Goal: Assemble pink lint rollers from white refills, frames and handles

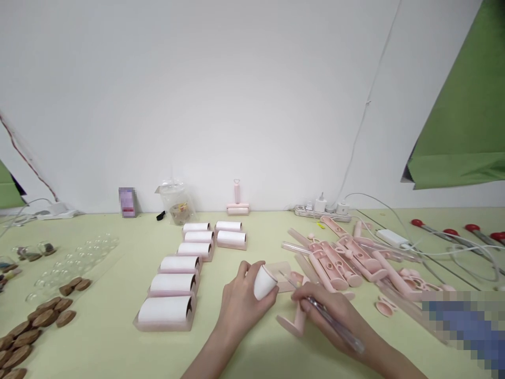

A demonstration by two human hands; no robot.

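Note:
My left hand [246, 295] is closed around a white lint-roller paper roll [265, 283], which is tilted. In my right hand [331, 313] is a slim pointed tool with a clear handle [335, 325]; its thin tip points toward the roll, and I cannot tell if they touch. Behind the roll lies a translucent pinkish cover [281, 271]. Beneath my right hand is a pink roller-frame part [294, 323], partly hidden. To the left, white rolls in pink translucent covers [165, 310] stand in rows.
Pink plastic parts [339, 263] are heaped at right, with loose rings [384, 306] beside them. An assembled lint roller [237, 202] stands by the wall near a plastic bag [178, 205]. Wooden pieces [45, 317] lie left. A power strip [321, 210] and cables sit at the back right.

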